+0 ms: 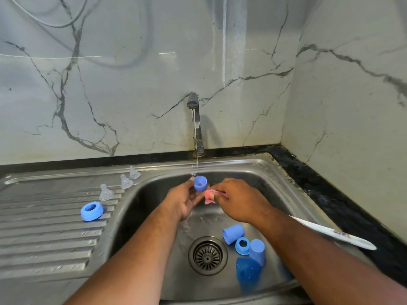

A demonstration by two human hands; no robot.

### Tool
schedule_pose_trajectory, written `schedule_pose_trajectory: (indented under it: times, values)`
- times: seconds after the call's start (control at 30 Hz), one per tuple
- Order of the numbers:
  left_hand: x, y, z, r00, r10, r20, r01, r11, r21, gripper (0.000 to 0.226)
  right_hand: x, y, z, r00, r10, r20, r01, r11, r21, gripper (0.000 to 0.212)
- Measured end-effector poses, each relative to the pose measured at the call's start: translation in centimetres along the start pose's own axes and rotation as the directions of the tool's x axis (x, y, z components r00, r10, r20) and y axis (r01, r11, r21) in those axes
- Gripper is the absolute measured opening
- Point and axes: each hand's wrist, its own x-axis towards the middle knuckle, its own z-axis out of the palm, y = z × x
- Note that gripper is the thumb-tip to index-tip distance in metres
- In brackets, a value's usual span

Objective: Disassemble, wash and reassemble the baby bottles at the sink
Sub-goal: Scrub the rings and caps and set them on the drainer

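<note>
Blue collar ring (200, 183), one, centre of the frame: gripped in my left hand (184, 202), fingers and thumb curled round its side, right under the thin stream from the tap (195, 119). Pink cloth (209, 196), one, wet and bunched: pinched in the curled fingers of my right hand (237, 200), just below and right of that ring; whether it touches the ring I cannot tell. Sink (275, 170), steel, basin wet, drain strainer (208, 256) at lower centre. Right of the strainer, beside my right forearm, a close cluster: lying blue cap (234, 234), on its side; second collar ring (242, 245), just below it; second blue cap (257, 252), against that ring's right edge; blue bottle body (247, 275), translucent, lowest of the group. Draining board (44, 227), left of the frame: three clear teats standing upright in a slanting row, near teat (106, 192), middle teat (126, 182), far teat (134, 172); third collar ring (91, 211), below and left of the near teat. White long-handled tool (334, 235), one, lying on the sink's right rim, its inner end hidden behind my right forearm.
</note>
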Motion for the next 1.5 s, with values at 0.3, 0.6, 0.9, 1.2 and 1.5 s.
schedule_pose_trajectory:
  times: [0.3,0.6,0.9,1.2,1.5]
  values:
    - [0.6,0.4,-1.3,0.956,0.291,0.018,-0.271,0.864,0.424,0.030,0.1,0.2,-0.2,1.000,-0.003,0.008,0.003,1.000,0.006,0.025]
    - [-1.3,0.5,-1.7,0.816,0.537,0.214,-0.397,0.251,0.883,0.060,-0.7,-1.2,-0.8,0.996,-0.084,-0.006,0.084,0.996,-0.028,0.028]
    - [-8.0,4.6,-7.0,0.756,0.646,0.107,-0.438,0.378,0.816,0.045,-2.4,-4.0,-1.2,0.981,-0.195,-0.007,0.195,0.979,0.063,0.025]
    - [-16.4,7.2,-17.8,0.619,0.779,-0.099,-0.244,0.311,0.919,0.050,-3.3,-5.2,-2.3,0.979,-0.197,-0.042,0.201,0.972,0.122,0.023]
    - [-17.9,6.5,-19.3,0.623,0.772,-0.127,-0.159,0.284,0.946,0.069,-3.3,-4.1,-2.3,0.992,-0.122,0.037,0.116,0.984,0.133,0.024]
